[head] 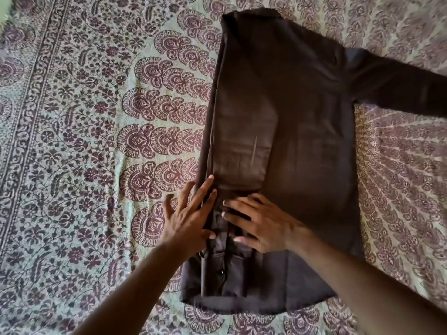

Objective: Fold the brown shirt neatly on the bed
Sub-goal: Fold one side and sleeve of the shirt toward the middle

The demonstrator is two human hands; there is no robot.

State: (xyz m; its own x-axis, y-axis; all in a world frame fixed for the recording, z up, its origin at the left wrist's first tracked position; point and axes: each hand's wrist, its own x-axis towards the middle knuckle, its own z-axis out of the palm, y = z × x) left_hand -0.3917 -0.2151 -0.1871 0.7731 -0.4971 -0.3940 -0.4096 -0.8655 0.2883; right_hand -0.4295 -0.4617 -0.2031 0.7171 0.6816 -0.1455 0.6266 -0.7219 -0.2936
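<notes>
Hands flatten the shirt [290,131] on the bed [72,141]: left hand [186,221] and right hand [256,226], fingers spread, press its soft, light folded edge; likely best gripped at the hem.

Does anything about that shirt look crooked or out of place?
Only one thing: the shirt has its left side folded in, but the right sleeve sticks out across the bedspread, unfolded. Both hands lie flat on the cuff.
</notes>
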